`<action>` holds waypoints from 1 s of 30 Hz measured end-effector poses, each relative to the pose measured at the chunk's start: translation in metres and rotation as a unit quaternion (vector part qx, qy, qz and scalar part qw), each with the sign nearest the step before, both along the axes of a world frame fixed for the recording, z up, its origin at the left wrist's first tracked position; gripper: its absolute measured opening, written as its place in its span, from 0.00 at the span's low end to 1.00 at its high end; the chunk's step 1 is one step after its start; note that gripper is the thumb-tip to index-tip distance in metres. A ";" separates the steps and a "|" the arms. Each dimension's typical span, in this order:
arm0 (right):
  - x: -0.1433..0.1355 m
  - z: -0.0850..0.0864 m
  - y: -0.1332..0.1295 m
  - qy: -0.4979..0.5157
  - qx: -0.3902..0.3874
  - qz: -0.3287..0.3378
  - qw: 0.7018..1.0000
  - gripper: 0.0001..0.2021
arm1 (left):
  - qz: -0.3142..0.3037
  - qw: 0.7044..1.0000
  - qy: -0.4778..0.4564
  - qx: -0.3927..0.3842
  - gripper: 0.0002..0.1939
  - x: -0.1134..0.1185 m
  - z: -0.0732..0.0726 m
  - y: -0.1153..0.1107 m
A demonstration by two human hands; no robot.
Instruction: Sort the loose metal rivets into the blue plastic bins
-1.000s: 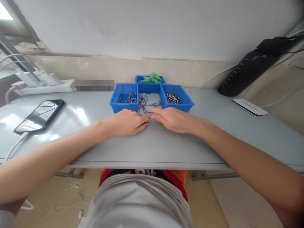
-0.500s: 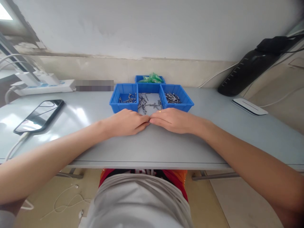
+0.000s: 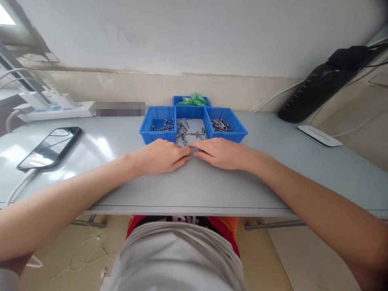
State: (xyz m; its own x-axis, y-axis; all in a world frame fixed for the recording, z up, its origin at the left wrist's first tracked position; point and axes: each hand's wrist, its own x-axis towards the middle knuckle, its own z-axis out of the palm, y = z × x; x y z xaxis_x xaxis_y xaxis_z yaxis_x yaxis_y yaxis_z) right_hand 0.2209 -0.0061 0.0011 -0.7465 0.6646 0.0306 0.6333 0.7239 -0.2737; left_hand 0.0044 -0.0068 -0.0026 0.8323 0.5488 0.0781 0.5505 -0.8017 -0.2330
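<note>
My left hand [image 3: 166, 155] rests on the grey table with its fingers pinched on a small metal piece, whose thin tip shows between the hands. My right hand [image 3: 220, 152] is just right of it, thumb and index finger a little apart, holding nothing that I can see. Behind my hands lie several loose metal pins [image 3: 182, 132]. They sit between a left blue bin [image 3: 146, 130] with some pins in it and a right blue bin [image 3: 239, 131] with a larger heap. A rear blue bin [image 3: 191, 110] holds green plastic bags [image 3: 195, 99].
On the table's left lie a phone [image 3: 50, 147] with a cable and a white power strip [image 3: 60, 111]. To the right stand a black bottle [image 3: 318, 87] and a flat white device [image 3: 319, 136]. The wall [image 3: 194, 36] rises behind the bins.
The thumb and index finger of my right hand have parted, opening a small gap between my two hands. My left hand stays in place.
</note>
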 end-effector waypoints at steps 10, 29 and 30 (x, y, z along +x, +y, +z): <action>-0.002 0.001 0.000 0.019 -0.014 0.008 1.000 0.22 | -0.001 1.000 -0.009 0.000 0.15 0.000 0.000 0.000; -0.001 0.003 0.000 0.004 -0.005 0.011 1.000 0.19 | -0.006 1.000 -0.006 -0.005 0.14 0.000 0.001 0.000; -0.001 0.002 0.000 0.008 -0.008 0.011 1.000 0.20 | -0.007 1.000 -0.008 -0.005 0.14 0.000 0.001 0.000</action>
State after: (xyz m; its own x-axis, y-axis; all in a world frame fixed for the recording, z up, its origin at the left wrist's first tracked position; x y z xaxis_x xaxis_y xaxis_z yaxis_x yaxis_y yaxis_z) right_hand 0.2198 -0.0061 0.0035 -0.7605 0.6485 0.0317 0.6130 0.7332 -0.2944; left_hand 0.0041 -0.0070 -0.0016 0.8390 0.5373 0.0861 0.5422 -0.8120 -0.2160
